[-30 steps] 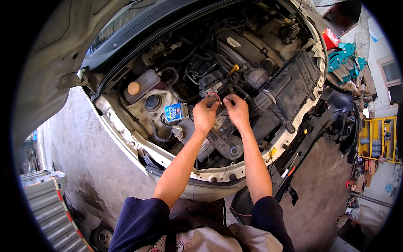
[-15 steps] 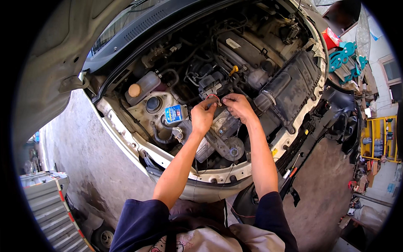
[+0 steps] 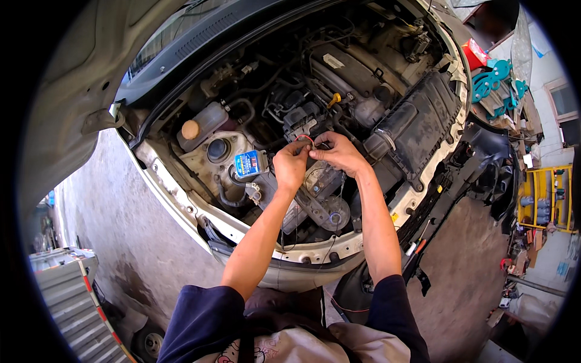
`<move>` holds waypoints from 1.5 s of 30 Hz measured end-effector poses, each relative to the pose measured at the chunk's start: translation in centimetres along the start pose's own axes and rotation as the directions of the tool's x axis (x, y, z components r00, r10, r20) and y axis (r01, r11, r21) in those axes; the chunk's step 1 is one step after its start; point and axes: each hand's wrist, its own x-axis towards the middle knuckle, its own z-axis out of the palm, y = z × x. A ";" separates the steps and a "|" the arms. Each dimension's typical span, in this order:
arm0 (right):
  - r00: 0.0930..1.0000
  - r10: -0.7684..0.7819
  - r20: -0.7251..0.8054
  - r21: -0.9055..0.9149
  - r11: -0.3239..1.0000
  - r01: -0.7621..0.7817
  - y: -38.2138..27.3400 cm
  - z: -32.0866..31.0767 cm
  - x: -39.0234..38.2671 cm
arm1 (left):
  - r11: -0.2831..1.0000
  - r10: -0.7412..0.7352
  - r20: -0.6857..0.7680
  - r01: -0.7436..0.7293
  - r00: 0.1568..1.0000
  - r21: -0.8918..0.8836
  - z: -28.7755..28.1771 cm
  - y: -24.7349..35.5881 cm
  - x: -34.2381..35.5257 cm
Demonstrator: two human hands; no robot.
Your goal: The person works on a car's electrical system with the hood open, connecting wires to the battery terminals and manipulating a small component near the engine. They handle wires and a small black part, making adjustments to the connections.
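Over the open engine bay, my left hand (image 3: 290, 167) is pinched on a thin red wire (image 3: 306, 137) that loops up above its fingertips. My right hand (image 3: 341, 153) is closed too, its thumb and forefinger meeting the left fingertips at the wire. What else lies between the fingers is too small to make out. Just left of my left hand, a small box with a blue label (image 3: 249, 164) rests on the engine parts. A belt pulley (image 3: 334, 215) shows below the hands, with thin dark leads hanging near it.
A coolant tank with a tan cap (image 3: 190, 129) stands at the left. A yellow dipstick handle (image 3: 334, 100) rises beyond the hands, and a black air filter housing (image 3: 417, 121) is at right. The raised hood (image 3: 66, 78) fills the upper left. A yellow rack (image 3: 546, 198) stands far right.
My right hand has shifted slightly left, so its fingertips now meet those of my left hand. The red wire's loop stays between them. The whole view has shifted a little.
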 end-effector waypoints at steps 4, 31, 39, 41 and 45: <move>0.976 -0.216 0.008 -0.095 0.972 0.215 1.5 0.3 0.5 | 0.995 -0.032 -0.010 0.031 0.999 -0.092 -0.1 -0.5 0.1; 0.925 -0.367 -0.095 -0.552 0.793 0.258 0.8 1.7 -0.7 | 0.999 -0.042 -0.009 0.042 0.999 -0.017 -0.2 0.1 0.2; 0.923 -0.360 -0.135 -0.436 0.858 0.271 1.2 1.6 -0.4 | 1.000 -0.011 -0.039 0.010 0.999 -0.020 -0.2 0.2 0.1; 0.913 -0.374 -0.165 -0.419 0.864 0.279 1.0 1.6 -0.5 | 1.000 0.009 -0.049 -0.009 0.999 -0.005 -0.1 0.3 0.1; 0.873 -0.426 -0.237 -0.446 0.846 0.292 1.9 1.6 -0.4 | 0.999 -0.008 -0.044 0.010 0.999 0.047 0.0 1.3 -0.3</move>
